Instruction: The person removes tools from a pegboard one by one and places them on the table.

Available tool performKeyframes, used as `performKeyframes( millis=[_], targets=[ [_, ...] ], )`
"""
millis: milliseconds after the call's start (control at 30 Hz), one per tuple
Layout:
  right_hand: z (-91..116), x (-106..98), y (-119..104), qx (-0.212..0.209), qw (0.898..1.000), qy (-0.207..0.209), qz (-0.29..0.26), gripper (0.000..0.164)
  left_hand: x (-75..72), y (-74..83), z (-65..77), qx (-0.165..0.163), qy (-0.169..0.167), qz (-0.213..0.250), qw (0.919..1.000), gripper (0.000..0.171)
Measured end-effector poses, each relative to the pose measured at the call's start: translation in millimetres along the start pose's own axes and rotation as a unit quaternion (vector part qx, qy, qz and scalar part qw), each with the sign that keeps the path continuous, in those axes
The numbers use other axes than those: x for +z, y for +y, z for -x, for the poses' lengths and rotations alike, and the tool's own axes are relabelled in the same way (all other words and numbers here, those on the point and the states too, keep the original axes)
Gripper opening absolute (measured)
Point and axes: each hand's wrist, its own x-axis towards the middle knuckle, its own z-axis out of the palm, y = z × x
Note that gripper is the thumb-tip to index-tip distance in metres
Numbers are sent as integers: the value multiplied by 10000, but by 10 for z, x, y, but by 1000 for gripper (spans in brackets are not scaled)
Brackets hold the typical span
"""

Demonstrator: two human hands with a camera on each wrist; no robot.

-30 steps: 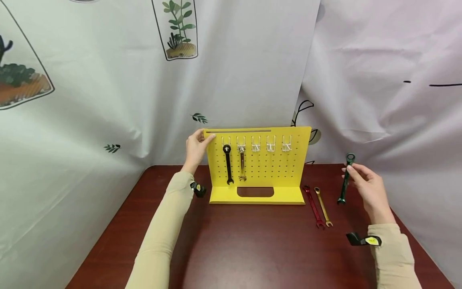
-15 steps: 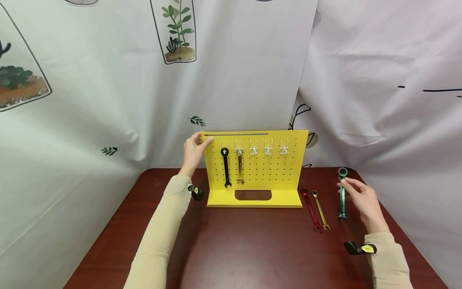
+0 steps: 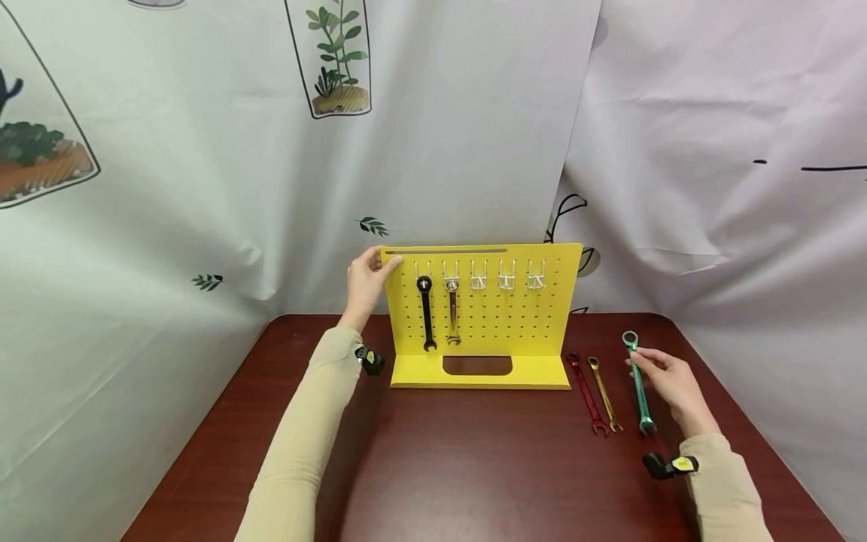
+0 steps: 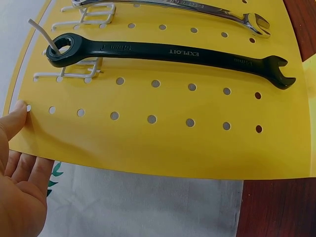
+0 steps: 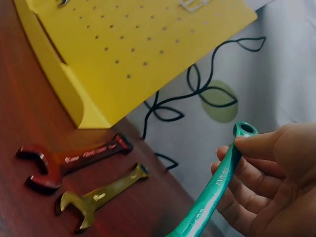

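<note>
My left hand [image 3: 364,286] pinches the upper left corner of a yellow pegboard [image 3: 515,324], thumb on the front face and the other fingers behind the edge. At the right, my right hand [image 3: 673,384] pinches a green combination wrench [image 3: 639,388] near its ring end, with the open end pointing down toward me. A black wrench [image 4: 173,53] and a silver wrench [image 3: 453,312] hang by their ring ends from white hooks on the board. Between board and right hand, a red wrench [image 5: 79,160] and a gold wrench [image 5: 103,195] lie side by side on the table.
Several white hooks, including one [image 3: 506,280], carry nothing to the right of the silver wrench. The pegboard's base has a cut-out slot. All of this stands on a dark red-brown table [image 3: 474,467], with a printed white curtain [image 3: 467,135] behind it.
My right hand has moved slightly left and toward me with the green wrench, whose ring end now leans left. The left hand stays on the board's corner.
</note>
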Motion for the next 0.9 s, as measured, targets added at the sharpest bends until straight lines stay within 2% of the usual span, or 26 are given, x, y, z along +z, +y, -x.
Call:
performKeyframes(
  millis=[300,667,900],
  targets=[
    [-24,46,122,143,9989,-206,397,57,-9,15,15,-58,-62,30,10000,45],
    [-78,83,239,233,9976,-398,515,56,-4,0,41,-34,-28,-53,10000,46],
    [-127,81,267,233,9942,-504,919,57,-1,-11,26,52,-33,-77,10000,46]
  ],
)
